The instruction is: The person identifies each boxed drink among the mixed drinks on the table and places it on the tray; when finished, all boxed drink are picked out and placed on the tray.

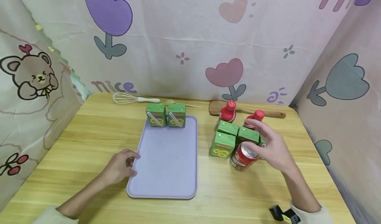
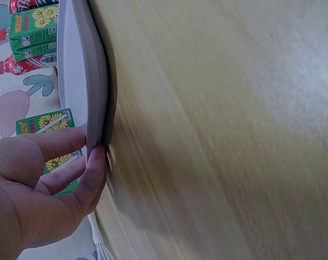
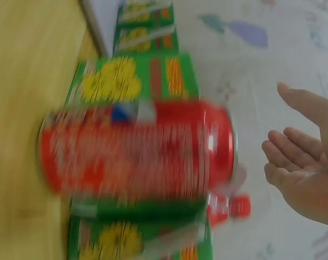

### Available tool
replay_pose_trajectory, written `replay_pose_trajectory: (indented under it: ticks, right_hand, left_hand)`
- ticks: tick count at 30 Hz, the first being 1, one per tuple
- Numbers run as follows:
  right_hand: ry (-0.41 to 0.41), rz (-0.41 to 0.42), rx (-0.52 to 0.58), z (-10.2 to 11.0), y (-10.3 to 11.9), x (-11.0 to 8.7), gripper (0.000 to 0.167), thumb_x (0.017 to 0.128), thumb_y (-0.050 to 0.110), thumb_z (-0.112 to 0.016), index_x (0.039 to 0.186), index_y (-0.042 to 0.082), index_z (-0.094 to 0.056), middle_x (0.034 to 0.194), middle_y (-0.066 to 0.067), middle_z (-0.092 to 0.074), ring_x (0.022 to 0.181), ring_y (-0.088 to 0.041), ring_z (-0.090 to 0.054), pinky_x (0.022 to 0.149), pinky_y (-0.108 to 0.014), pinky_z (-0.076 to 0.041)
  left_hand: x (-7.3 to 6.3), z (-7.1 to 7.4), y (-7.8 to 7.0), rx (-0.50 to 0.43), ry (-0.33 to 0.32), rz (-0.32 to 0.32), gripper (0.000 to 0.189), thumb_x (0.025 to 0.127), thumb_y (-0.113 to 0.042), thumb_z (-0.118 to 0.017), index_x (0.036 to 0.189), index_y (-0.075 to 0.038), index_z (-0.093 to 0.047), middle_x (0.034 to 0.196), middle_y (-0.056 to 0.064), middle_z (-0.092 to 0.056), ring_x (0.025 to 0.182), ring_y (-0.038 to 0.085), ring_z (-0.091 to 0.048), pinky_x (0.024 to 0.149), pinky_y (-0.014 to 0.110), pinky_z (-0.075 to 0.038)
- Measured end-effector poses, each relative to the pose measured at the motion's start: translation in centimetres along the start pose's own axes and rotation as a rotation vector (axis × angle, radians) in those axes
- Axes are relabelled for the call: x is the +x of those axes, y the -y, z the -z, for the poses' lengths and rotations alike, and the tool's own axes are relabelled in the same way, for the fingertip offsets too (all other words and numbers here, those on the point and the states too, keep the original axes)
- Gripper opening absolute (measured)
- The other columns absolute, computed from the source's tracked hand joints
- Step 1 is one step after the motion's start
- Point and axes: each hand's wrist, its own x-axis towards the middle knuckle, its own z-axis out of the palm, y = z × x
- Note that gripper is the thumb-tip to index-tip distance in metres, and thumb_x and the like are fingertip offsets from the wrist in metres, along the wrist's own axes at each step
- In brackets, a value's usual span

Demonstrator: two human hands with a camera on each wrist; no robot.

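Note:
My left hand (image 1: 119,166) pinches the left rim of a lilac tray (image 1: 166,171); thumb and fingers meet at the edge in the left wrist view. Two green drink cartons (image 1: 156,115) with straws stand side by side at the tray's far end. Over on the right, my right hand (image 1: 272,148) hovers by a red drink can (image 1: 241,159), fingers spread and nothing in them. In the right wrist view the can (image 3: 137,151) looks blurred, with a gap between it and the hand (image 3: 310,162). Several more green cartons (image 1: 222,145) stand against the can's far side.
Two red-capped bottles (image 1: 227,113) stand behind the right-hand cartons. A wooden spatula (image 1: 217,108) lies behind them along the back edge. Farther left are a whisk (image 1: 148,99) with a white handle and a thin wooden utensil (image 1: 189,105). Patterned cloth (image 1: 178,25) walls the table in.

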Motion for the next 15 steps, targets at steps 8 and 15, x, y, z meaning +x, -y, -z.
replay_pose_trajectory:
  ticks: [8,15]
  right_hand:
    - [-0.058,-0.079,-0.031,3.4,-3.3,-2.1,0.064,0.077,0.006,-0.076,0.135,0.012,-0.05,0.134,0.001,-0.053,0.128,0.009,-0.039,0.101,-0.003,-0.032]
    - [-0.058,-0.137,-0.094,4.7,-6.2,-2.9,0.061,0.076,0.011,-0.078,0.132,0.008,-0.053,0.126,0.014,-0.056,0.119,0.016,-0.042,0.097,0.001,-0.033]
  left_hand:
    - [0.0,0.0,0.0,0.003,-0.002,-0.005,0.048,0.064,0.008,-0.074,0.11,0.004,-0.063,0.107,0.013,-0.06,0.082,0.018,-0.054,0.055,0.02,-0.05]
    - [0.0,0.0,0.0,-0.001,-0.003,-0.004,0.048,0.064,0.008,-0.074,0.11,0.004,-0.063,0.107,0.014,-0.06,0.081,0.018,-0.054,0.055,0.02,-0.05]
